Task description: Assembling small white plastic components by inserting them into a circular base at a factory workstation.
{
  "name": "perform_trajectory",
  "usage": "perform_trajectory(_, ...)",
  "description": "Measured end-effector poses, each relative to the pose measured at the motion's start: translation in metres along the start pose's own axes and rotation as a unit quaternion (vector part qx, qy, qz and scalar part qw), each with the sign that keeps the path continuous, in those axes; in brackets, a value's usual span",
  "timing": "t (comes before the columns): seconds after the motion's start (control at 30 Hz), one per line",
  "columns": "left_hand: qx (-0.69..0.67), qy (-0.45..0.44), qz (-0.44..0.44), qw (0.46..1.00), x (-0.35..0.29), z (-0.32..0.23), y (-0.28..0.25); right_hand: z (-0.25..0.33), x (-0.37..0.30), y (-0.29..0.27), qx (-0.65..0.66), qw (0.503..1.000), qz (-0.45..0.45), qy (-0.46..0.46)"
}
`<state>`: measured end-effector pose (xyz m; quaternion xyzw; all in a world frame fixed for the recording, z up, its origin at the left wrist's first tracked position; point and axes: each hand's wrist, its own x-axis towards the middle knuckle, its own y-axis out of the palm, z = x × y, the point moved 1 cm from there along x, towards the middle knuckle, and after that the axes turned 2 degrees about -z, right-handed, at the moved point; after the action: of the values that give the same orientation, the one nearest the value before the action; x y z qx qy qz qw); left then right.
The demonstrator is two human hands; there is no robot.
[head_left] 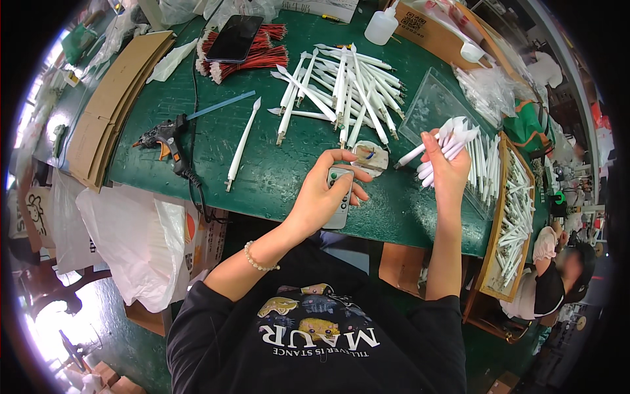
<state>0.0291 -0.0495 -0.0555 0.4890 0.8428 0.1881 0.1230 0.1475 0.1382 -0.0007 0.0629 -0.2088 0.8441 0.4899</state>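
Observation:
My left hand [313,205] is wrapped round a small grey remote control [337,220] with round buttons, the thumb lying over its face near a green one. In my right hand [448,176] is a bunch of white electric taper candles [457,136] with flame-shaped tips, gripped together. Beyond my hands lies a loose pile of the same candles [354,88]. A single candle [244,143] rests apart from it on the left. Close to my left fingertips sits a pale block [371,159] with small wires on top.
A glue gun [164,141] with a blue glue stick lies on the green table [275,197]. Behind are a phone [235,38] on red wire bundles [269,56] and a white bottle [381,26]. To the right stand a clear tray [423,98] and a wooden candle tray [489,276]; a person [548,279] sits beyond.

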Motion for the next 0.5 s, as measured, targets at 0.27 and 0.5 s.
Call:
perform_trajectory(0.27, 0.004, 0.001, -0.024, 1.0, 0.0, -0.002, 0.001, 0.022, 0.0, 0.022, 0.063, 0.997, -0.039, -0.031)
perform_trajectory(0.5, 0.011, 0.013, -0.035, 0.999, 0.001, 0.0, 0.001, 0.018, 0.004, 0.034, 0.03, 0.999, -0.021, -0.008)
